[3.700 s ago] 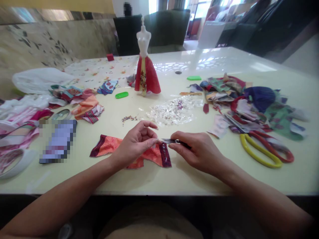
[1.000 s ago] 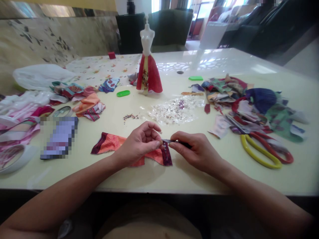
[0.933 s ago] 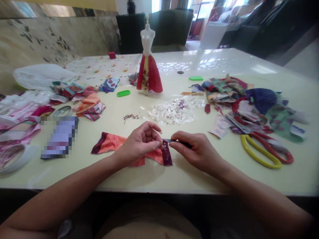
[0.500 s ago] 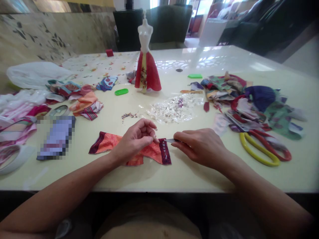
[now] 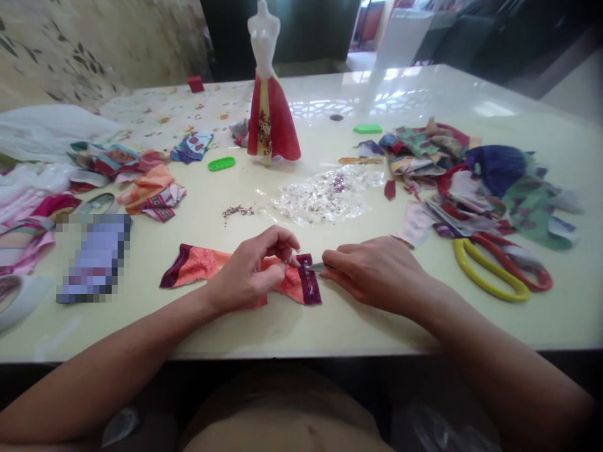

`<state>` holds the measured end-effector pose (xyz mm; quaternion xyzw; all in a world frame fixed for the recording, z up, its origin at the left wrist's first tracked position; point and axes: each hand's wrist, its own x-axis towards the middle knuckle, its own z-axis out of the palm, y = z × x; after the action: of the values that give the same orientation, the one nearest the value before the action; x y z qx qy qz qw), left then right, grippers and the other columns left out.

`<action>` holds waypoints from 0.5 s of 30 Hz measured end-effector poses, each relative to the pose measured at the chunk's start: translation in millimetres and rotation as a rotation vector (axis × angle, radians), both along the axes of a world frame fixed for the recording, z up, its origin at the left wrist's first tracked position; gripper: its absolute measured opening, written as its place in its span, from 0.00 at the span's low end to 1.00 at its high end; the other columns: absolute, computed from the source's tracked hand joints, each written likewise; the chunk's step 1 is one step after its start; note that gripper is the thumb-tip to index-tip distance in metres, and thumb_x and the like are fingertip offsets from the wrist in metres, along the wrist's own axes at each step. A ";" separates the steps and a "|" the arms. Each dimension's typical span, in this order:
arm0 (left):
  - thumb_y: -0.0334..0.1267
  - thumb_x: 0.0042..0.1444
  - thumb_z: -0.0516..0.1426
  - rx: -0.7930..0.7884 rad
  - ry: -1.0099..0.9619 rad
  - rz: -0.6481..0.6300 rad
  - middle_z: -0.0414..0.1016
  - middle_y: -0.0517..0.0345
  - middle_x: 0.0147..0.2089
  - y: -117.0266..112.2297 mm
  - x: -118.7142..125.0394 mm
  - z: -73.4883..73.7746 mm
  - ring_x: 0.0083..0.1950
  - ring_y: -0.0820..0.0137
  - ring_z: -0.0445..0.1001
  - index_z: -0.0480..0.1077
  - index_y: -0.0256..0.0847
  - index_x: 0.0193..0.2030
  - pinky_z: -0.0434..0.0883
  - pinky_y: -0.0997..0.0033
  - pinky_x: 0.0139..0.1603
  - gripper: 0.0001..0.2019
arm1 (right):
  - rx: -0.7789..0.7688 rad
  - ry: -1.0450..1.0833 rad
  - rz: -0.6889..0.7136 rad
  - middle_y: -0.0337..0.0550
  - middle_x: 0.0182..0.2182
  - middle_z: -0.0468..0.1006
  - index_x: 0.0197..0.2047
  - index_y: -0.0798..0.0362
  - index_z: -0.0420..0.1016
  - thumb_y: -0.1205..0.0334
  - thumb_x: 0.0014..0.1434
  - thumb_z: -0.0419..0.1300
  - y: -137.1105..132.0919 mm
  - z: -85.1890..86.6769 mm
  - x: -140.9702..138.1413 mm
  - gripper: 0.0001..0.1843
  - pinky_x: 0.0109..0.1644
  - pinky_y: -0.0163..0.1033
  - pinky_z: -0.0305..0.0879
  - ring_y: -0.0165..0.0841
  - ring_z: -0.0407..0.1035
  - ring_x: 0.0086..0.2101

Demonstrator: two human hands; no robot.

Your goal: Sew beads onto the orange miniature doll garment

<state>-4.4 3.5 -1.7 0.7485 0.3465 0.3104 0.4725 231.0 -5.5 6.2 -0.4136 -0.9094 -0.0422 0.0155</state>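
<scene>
In my right hand [image 5: 372,270] is a pair of pointed metal tweezers [image 5: 316,267], its tips at the dark red end band of an orange cloth piece [image 5: 292,282]. A row of small shiny stones [image 5: 307,276] runs along that band. My left hand [image 5: 257,267] rests over the middle of the cloth and hides part of it. Its fingers are curled, with a gap between thumb and forefinger, and the fingertips come near the band. I see nothing held in them.
Loose coloured beads [image 5: 238,212] and a clear plastic sheet with stones [image 5: 325,198] lie beyond my hands. A dress form [image 5: 273,119] in a red skirt stands behind. Scissors [image 5: 490,270] and fabric scraps [image 5: 438,157] are at right. A tape roll [image 5: 28,301] sits left.
The view has tipped down slightly. The tweezers' tips now reach a little lower along the band, by the stones. My left fingers have shifted slightly; the cloth lies much as before.
</scene>
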 end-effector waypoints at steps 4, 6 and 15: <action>0.21 0.50 0.49 0.081 0.134 -0.003 0.71 0.58 0.40 -1.1 2.0 3.3 0.42 0.71 0.71 0.65 0.40 0.45 0.68 0.69 0.46 0.17 | -0.004 -0.009 0.000 0.37 0.24 0.75 0.33 0.50 0.69 0.51 0.66 0.50 -0.4 -1.4 -1.3 0.16 0.26 0.39 0.32 0.26 0.60 0.20; 0.21 0.49 0.50 0.117 0.182 -0.002 0.71 0.58 0.39 -1.1 2.5 4.0 0.41 0.71 0.70 0.66 0.41 0.44 0.68 0.70 0.45 0.17 | -0.011 -0.009 -0.005 0.38 0.24 0.75 0.33 0.51 0.70 0.51 0.66 0.50 -0.3 -2.1 -1.3 0.16 0.27 0.39 0.33 0.26 0.60 0.20; 0.22 0.49 0.50 0.179 0.253 -0.033 0.71 0.58 0.41 -0.4 4.1 2.5 0.42 0.70 0.70 0.66 0.40 0.44 0.67 0.69 0.45 0.17 | -0.030 -0.009 -0.004 0.38 0.25 0.76 0.34 0.51 0.70 0.50 0.67 0.49 0.2 -3.3 -1.3 0.16 0.27 0.39 0.34 0.27 0.61 0.21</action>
<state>-0.3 3.1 0.7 0.8263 0.3620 0.2356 0.3615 229.7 -5.3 2.9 -0.4155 -0.9091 -0.0305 0.0051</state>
